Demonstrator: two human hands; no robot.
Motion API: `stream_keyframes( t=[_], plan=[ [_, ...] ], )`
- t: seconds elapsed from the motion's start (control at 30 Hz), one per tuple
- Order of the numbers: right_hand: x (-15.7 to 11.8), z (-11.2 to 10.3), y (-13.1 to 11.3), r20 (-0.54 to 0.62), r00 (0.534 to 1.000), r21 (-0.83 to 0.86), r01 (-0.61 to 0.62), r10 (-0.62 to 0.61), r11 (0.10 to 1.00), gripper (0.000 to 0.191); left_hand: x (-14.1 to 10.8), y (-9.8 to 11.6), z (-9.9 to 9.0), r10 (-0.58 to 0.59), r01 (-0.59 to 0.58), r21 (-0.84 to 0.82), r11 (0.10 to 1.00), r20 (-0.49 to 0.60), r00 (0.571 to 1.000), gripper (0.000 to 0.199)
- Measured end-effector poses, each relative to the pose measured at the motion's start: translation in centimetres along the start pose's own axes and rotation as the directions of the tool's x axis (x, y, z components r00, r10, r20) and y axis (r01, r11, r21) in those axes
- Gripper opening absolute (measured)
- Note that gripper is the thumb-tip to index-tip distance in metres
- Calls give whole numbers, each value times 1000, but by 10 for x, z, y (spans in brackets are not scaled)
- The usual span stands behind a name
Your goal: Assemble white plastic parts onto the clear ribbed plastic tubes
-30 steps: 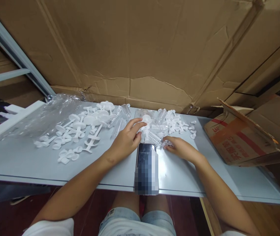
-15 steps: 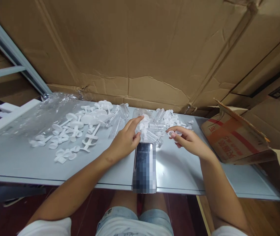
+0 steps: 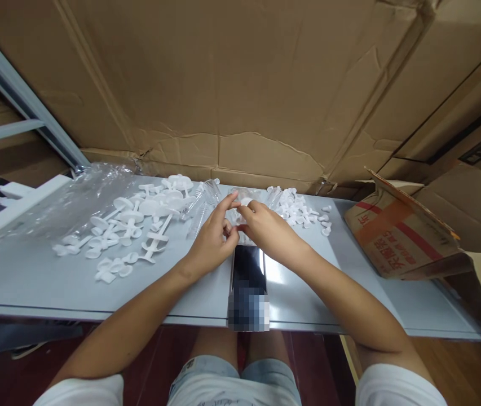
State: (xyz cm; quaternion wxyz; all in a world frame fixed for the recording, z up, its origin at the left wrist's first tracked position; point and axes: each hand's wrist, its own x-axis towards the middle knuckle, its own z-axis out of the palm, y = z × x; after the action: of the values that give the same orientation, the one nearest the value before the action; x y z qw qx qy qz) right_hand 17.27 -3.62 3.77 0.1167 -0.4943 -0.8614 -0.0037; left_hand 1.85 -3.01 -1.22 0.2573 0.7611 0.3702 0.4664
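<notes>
My left hand (image 3: 211, 238) and my right hand (image 3: 268, 228) meet above the top end of a phone. The left fingers are curled, with index and thumb reaching to the right fingertips. My right hand is palm down, its fingers closed and bent toward the left ones. Whatever lies between the fingertips is hidden; a bit of a white plastic piece (image 3: 246, 201) shows just behind them. To the left lies a pile of white plastic parts with discs and stems (image 3: 155, 204). Clear ribbed plastic tubes (image 3: 199, 217) lie beside that pile, close to my left hand.
The phone (image 3: 248, 270) lies at the table's (image 3: 308, 304) front edge. Small white plastic pieces (image 3: 293, 206) are heaped at the right. A clear plastic bag (image 3: 96, 192) lies far left, an open cardboard box (image 3: 401, 237) stands right, and cardboard (image 3: 232, 84) walls the back.
My right hand, which held small white ring-shaped pieces at the right, has moved left to meet my left hand. It now covers the clear tubes in the middle. My left hand has barely moved.
</notes>
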Motion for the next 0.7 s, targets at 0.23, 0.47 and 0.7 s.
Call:
stream_keyframes(
  t=[0.23,0.47,0.7],
  plan=[
    [8,-3,1,35,999,95,-3,0,995,36,3,-1,-3,-28,26,-67,997,-39,999,64],
    [-13,-34,10,59,995,145,70,-79,987,36,4,2,-6,-89,75,-199,977,-63,994,59],
    [-25,-25,5,107,988,-174,126,-109,977,17,6,2,-5,-124,96,-293,951,-79,989,58]
  ],
)
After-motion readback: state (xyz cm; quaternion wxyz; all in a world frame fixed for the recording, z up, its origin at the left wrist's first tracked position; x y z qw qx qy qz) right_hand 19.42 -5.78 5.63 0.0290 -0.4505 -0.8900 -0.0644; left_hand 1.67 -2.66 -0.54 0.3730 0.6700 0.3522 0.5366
